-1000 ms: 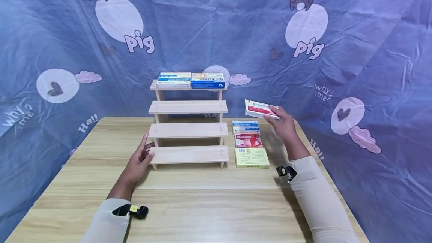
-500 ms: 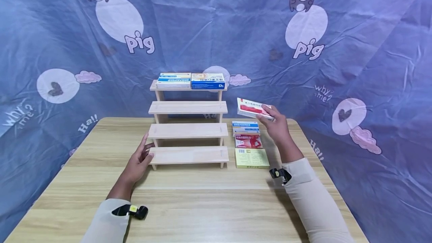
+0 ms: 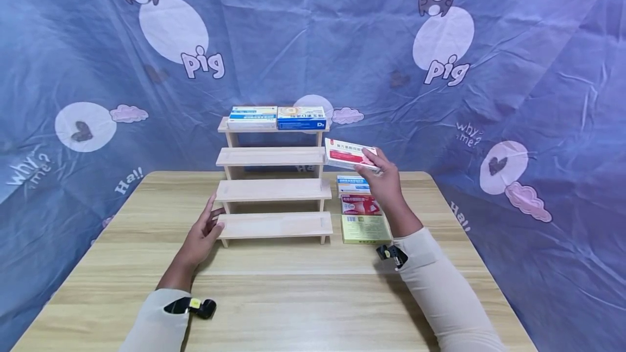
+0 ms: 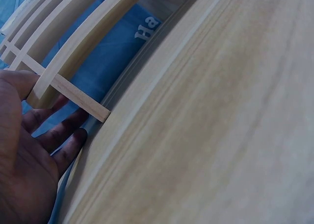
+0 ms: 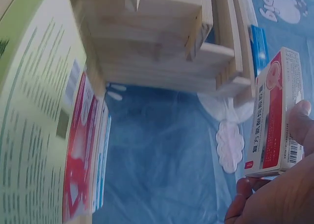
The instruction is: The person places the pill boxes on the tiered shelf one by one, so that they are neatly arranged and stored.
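One red-and-white box point(image 3: 344, 154), pinched in the right hand point(image 3: 387, 182), was raised near the right end of the wooden stand point(image 3: 274, 190). The left hand point(image 3: 199, 237), fingers loosely spread, touched the stand's left end. Three other boxes point(image 3: 361, 205) lay to its right.

White-red carton point(image 3: 344, 152) in right hand point(image 3: 386, 182) reads "复方氨酚烷胺胶囊"; beyond that hand, white-blue carton point(image 3: 301, 118) "维生素D滴剂", blue cloth backdrop point(image 3: 342, 37) "pig", "why? me?", "Ha!!".

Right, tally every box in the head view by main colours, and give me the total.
Blue-and-white boxes: 3
White box with a red band: 1
Red box: 1
Yellow-green box: 1
Total: 6
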Available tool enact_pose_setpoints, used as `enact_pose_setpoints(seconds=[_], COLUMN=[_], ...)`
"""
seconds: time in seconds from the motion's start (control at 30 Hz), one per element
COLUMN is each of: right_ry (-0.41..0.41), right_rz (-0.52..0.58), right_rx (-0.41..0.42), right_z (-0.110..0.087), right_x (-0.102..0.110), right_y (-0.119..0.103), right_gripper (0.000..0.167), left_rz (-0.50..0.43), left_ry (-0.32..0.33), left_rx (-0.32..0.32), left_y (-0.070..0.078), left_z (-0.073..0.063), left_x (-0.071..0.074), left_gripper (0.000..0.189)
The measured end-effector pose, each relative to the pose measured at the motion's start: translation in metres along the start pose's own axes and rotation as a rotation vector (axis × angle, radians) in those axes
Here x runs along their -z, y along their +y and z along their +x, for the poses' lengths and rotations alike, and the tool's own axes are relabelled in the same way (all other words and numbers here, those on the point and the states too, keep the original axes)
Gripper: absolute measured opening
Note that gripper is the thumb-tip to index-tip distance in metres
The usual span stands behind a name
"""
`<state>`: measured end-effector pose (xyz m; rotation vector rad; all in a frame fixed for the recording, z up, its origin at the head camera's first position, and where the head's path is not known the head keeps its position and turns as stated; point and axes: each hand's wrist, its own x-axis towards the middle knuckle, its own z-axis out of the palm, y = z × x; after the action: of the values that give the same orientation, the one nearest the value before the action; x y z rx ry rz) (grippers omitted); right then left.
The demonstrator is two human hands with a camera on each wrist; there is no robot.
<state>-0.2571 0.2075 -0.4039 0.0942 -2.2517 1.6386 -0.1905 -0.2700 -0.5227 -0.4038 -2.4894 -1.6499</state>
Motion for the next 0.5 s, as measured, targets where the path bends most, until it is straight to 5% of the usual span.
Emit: enact_pose_setpoints(seconds=[0.5], right_ry=[0.022], right_rz=[-0.025], right_rx=[0.167], right_z=[-0.010], right_x=[-0.060], right_y=[-0.019], right_gripper=[0.057], left_rz=[-0.001], left_ry=[0.002], left_rx=[-0.016], left_y=[-0.003], left_z=[0.001], left_x=[0.001], left_gripper=[0.078])
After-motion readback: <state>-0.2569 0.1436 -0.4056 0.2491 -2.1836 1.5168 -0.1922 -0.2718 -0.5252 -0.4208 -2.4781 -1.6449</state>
